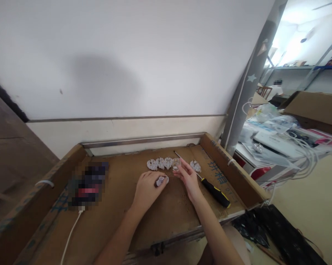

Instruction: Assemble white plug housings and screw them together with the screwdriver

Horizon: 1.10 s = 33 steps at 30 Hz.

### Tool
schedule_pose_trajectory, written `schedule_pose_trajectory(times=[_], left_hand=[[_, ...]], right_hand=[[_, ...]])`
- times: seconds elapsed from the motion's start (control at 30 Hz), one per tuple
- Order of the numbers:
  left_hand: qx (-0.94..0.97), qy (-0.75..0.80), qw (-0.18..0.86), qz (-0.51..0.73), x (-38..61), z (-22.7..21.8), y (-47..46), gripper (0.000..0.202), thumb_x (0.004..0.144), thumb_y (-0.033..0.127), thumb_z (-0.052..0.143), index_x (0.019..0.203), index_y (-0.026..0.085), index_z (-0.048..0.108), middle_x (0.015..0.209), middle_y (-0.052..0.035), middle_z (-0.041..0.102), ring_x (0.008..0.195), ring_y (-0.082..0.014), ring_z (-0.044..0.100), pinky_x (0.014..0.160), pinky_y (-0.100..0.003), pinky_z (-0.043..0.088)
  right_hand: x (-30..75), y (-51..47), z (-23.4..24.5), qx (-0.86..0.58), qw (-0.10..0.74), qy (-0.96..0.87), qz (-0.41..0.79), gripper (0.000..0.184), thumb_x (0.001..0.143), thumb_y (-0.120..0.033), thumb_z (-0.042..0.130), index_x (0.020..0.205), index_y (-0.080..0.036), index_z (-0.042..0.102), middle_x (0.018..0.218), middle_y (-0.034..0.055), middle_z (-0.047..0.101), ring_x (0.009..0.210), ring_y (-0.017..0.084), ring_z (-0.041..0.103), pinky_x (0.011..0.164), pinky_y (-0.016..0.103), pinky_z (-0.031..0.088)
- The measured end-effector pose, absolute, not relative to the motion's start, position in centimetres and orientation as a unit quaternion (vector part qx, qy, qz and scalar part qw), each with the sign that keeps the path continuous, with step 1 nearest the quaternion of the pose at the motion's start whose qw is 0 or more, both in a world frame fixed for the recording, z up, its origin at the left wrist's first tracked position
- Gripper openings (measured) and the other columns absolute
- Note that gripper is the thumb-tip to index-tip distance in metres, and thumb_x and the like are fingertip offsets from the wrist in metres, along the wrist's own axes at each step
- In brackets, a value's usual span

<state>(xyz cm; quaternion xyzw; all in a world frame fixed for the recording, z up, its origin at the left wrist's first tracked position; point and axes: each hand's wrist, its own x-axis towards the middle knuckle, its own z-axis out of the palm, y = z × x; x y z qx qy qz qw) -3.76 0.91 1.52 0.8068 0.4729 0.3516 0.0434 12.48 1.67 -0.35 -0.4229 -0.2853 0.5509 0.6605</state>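
Note:
My left hand (149,187) is closed around a small whitish plastic plug part (161,180), partly hidden by the fingers. My right hand (189,178) pinches a clear plastic piece (176,164) between thumb and fingertips, just above the board. Behind the hands, a row of clear plug parts (160,162) with metal pins stands on the cardboard. A similar clear plug part (195,165) sits apart, to the right of my right fingers. Beside my right forearm lies a screwdriver (216,192) with a black and yellow handle, its shaft passing behind the right hand.
Raised cardboard sides (223,162) edge the work surface (118,198). At left lies a blurred dark device (90,184) with a white cable (71,235). A grey post (243,77) rises at right, beside a cluttered table (276,140). Farther back sits a person (276,90).

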Motion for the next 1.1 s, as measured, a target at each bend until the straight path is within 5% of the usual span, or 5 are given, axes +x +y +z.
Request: schedule_pose_trajectory(times=[0.17, 1.1], left_hand=[[0.765, 0.470, 0.077, 0.435, -2.5, 3.0, 3.2, 0.010, 0.082, 0.026, 0.055, 0.085, 0.022, 0.063, 0.083, 0.0001, 0.070, 0.077, -0.0164, 0.063, 0.073, -0.029, 0.046], [0.788, 0.425, 0.026, 0.445, -1.4, 2.1, 3.0, 0.019, 0.089, 0.031, 0.048, 0.092, 0.022, 0.065, 0.085, -0.0024, 0.071, 0.080, -0.0177, 0.062, 0.078, -0.032, 0.047]], right_hand=[[12.3, 1.7, -0.2, -0.420, 0.663, -0.306, 0.540, 0.057, 0.055, -0.034, 0.075, 0.109, -0.020, 0.062, 0.083, -0.0002, 0.063, 0.064, 0.012, 0.063, 0.064, 0.028, 0.052], [12.2, 1.3, -0.5, -0.374, 0.621, -0.352, 0.592, 0.055, 0.059, -0.034, 0.077, 0.111, -0.027, 0.061, 0.088, 0.0000, 0.061, 0.074, 0.015, 0.065, 0.068, 0.031, 0.055]])
